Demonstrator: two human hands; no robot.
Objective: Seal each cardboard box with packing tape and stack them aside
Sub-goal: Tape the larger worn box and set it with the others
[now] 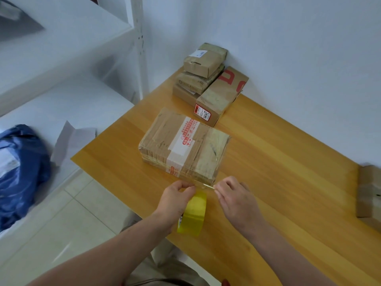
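A worn cardboard box (183,144) with a white and red tape band lies flat on the wooden table (278,162), just beyond my hands. My left hand (175,201) holds a yellow roll of packing tape (193,213) near the table's front edge. My right hand (237,199) pinches the free strip of clear tape (204,185) stretched between the roll and the box's near right corner. Several taped boxes (203,73) are stacked in the far corner, with a longer red-printed box (222,96) beside them.
Another cardboard box (370,193) sits at the table's right edge. White shelving (61,48) stands to the left, with a blue plastic bag (20,172) and a sheet of paper (70,139) on its lower shelf. Tiled floor lies below the table's left edge.
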